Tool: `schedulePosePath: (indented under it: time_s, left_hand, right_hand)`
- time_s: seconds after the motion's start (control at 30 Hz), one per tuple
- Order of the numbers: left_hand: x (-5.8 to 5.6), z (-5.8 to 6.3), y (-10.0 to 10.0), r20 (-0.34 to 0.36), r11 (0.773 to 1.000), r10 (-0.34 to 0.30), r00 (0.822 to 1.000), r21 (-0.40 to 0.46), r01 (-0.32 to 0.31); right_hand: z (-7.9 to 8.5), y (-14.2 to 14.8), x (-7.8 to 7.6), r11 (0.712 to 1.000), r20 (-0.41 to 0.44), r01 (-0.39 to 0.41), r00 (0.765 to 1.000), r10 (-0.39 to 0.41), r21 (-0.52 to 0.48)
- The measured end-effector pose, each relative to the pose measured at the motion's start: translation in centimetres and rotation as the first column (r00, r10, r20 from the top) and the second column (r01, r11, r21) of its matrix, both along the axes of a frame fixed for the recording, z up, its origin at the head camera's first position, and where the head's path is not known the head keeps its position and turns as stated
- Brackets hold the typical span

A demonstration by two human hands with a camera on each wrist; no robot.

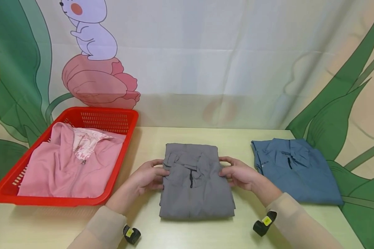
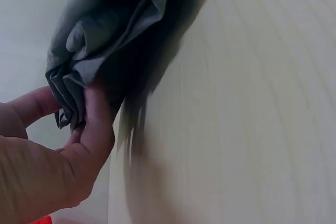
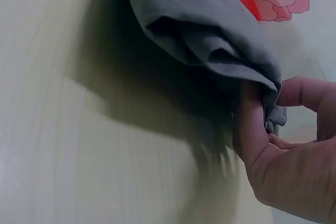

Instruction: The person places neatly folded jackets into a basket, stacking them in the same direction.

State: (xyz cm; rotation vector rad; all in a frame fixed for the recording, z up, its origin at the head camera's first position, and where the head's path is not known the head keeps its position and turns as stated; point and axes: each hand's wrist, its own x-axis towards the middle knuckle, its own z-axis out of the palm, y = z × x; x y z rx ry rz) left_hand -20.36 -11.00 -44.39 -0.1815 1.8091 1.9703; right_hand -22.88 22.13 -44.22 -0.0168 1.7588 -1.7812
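Observation:
A folded grey jacket [image 1: 194, 197] with a short dark zip pull lies in front of me at the middle of the table. My left hand [image 1: 149, 176] grips its left edge, thumb on top and fingers at the side and below. On the opposite edge my right hand [image 1: 238, 173] holds it the same way. Both wrist views show the grey cloth [image 2: 105, 35] pinched between thumb and fingers, its edge folds [image 3: 210, 30] hanging a little above the tabletop with a shadow beneath.
To the left stands a red plastic basket [image 1: 131, 129] with a folded pink hooded jacket [image 1: 90, 180] in it. A folded blue jacket [image 1: 299, 183] lies at the right edge of the pale wooden table [image 1: 202, 237]. Behind hangs a printed curtain [image 1: 187, 69].

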Motion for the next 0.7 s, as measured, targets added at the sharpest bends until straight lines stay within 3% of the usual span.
schedulePosePath:
  time_s: [0.7]
  left_hand:
    - [1.1, 2.4, 0.7, -0.099, 0.996, -0.065, 0.993, 0.054, 0.07]
  right_hand:
    - [1.1, 0.2, 0.1, 0.999, -0.082, -0.048, 0.995, 0.049, 0.02]
